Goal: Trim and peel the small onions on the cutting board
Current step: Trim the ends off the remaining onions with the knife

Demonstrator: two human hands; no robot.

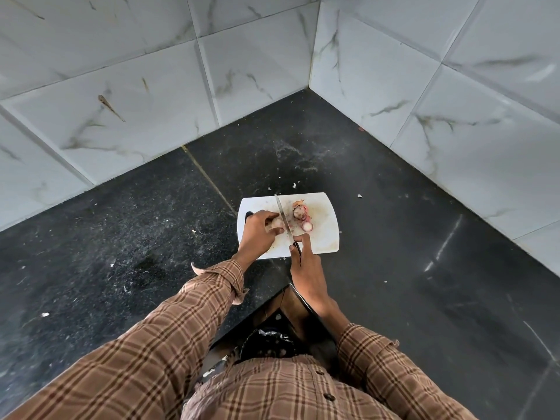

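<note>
A white cutting board (324, 237) lies on the dark counter. My left hand (257, 234) holds a small pale onion (276, 223) down on the board's left part, fingers curled round it. My right hand (304, 262) grips the handle of a knife (283, 221), whose blade lies right beside the held onion and points away from me. To the right of the blade sit a peeled onion (300, 212) with skin scraps and another small piece (308, 227).
The black stone counter (121, 237) fills an inner corner between grey marble-tiled walls (424, 101). Small bits of peel (294, 185) lie scattered on the counter round the board. The counter's front edge runs just below my wrists.
</note>
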